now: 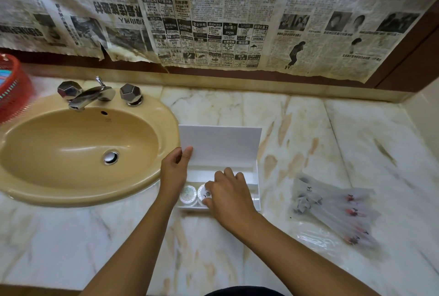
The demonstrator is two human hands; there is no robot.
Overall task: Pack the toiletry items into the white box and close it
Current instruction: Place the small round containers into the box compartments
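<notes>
Left hand (174, 172) pinches lid (221, 143) — right hand (229, 195) grips jar (204, 193); sink (47, 191) beside.

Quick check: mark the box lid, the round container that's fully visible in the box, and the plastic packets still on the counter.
box lid (221, 143): head view, middle of the raised white flap.
round container (188, 195): head view, centre of its top.
plastic packets (332, 210): head view, middle of the pile.

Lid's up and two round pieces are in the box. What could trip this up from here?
1. The left hand alone props the lid; let go early and it may drop onto the right hand at the round containers.
2. The white box sits close to the sink rim, so a nudge could tip it in.
3. The clear packets look floppy and may stop the lid closing.
</notes>
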